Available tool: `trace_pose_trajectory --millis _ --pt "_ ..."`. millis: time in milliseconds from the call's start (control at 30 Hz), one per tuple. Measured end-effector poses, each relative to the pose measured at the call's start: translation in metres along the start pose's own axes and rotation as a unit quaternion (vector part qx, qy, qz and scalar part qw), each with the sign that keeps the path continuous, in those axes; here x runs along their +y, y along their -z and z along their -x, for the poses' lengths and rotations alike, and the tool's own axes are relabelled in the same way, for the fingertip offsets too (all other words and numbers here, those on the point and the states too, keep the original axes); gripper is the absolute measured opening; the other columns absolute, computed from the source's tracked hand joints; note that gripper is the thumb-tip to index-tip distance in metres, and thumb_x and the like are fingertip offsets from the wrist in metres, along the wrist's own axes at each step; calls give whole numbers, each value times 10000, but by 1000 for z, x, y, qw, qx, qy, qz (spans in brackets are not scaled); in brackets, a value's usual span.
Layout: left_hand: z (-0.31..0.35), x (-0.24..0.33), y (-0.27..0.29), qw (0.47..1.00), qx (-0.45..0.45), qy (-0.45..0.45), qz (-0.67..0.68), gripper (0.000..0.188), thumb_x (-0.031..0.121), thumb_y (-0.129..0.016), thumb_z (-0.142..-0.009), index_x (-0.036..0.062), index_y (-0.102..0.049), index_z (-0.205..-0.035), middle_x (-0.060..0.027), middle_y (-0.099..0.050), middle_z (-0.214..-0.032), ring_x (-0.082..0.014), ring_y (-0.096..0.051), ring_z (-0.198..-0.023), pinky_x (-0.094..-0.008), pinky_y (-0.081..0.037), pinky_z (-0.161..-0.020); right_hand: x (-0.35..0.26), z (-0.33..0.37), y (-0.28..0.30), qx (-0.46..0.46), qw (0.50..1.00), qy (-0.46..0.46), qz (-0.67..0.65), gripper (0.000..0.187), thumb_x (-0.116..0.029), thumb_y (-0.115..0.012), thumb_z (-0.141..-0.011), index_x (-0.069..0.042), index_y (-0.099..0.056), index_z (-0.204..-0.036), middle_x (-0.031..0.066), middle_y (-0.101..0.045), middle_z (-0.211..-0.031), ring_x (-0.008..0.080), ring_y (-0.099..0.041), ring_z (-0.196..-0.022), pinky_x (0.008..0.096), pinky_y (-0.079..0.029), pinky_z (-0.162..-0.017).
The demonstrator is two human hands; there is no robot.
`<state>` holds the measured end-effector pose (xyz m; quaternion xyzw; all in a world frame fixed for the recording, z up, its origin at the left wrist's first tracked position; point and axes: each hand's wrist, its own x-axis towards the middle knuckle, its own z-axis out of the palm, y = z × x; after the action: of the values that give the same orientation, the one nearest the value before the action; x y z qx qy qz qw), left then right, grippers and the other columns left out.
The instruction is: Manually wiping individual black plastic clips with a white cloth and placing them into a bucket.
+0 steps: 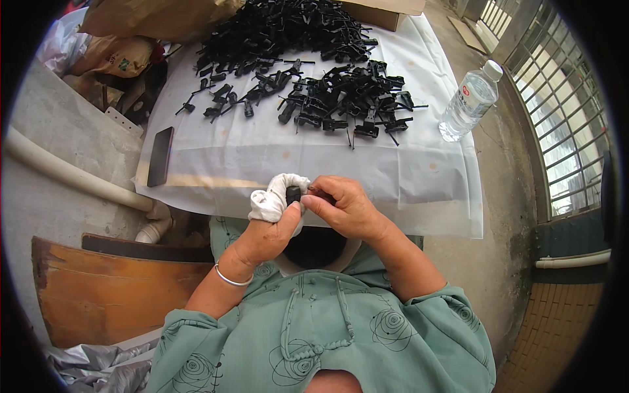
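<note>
At the near edge of the table, my left hand point(267, 237) is closed around a small black plastic part point(293, 195). White cloth point(270, 196) covers the fingers of that hand. My right hand point(348, 208) meets it from the right, thumb and forefinger pinched together beside the black part. Whatever lies between those right fingertips is too small to make out. Farther back on the table lies a nearer pile of similar black parts point(350, 98), many with thin stems sticking out. Behind it spreads a larger heap of black parts point(282, 33).
A translucent plastic sheet point(419, 196) covers the white table. A dark phone point(160, 157) lies at its left edge, and a clear water bottle point(470, 101) stands at the right. Cardboard point(373, 14) sits at the back. A pale pipe point(78, 173) runs along the left wall.
</note>
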<state>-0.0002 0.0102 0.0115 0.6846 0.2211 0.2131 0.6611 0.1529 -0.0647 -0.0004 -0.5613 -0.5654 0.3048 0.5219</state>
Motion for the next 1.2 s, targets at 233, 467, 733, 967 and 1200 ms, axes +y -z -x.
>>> trace_pose_trajectory --millis 233,467,733,967,1200 --pt "-1 -6 -8 984 21 1 -174 269 32 -423 -829 9 -425 -1096 -25 -478 -906 -64 -421 -773 -209 -391 -683 3 0 -3 -40 995 37 86 203 -136 -491 -875 11 -536 -742 183 -544 -664 372 -516 -625 409 -421 -585" --pt "-4 -2 -13 985 11 -54 -160 258 28 -418 -803 -16 -440 -1057 -71 -485 -864 -146 -457 -774 -269 -413 -708 -1 6 9 -75 997 1 2 204 -104 -494 -876 3 -496 -702 160 -512 -638 343 -489 -584 384 -403 -544" --pt "-11 -15 -20 961 31 -108 -251 241 60 -423 -799 3 -449 -1031 -130 -538 -805 -249 -535 -725 -329 -447 -666 16 10 -4 11 990 81 112 181 -95 -500 -864 -6 -510 -708 164 -527 -648 357 -501 -591 396 -412 -550" --pt "-2 -15 3 942 -127 -45 -307 331 95 -531 -781 20 -525 -1103 -192 -573 -984 -314 -560 -960 -353 -455 -817 29 -8 67 151 968 37 195 194 -114 -518 -881 16 -542 -738 133 -520 -615 249 -487 -548 343 -405 -551" --pt "0 -33 10 930 -128 -64 -340 317 172 -602 -782 58 -605 -1077 -185 -588 -1062 -316 -539 -997 -368 -432 -876 81 -95 149 215 873 -171 404 321 -330 -505 -867 -42 -603 -966 204 -628 -884 368 -595 -837 408 -469 -740"
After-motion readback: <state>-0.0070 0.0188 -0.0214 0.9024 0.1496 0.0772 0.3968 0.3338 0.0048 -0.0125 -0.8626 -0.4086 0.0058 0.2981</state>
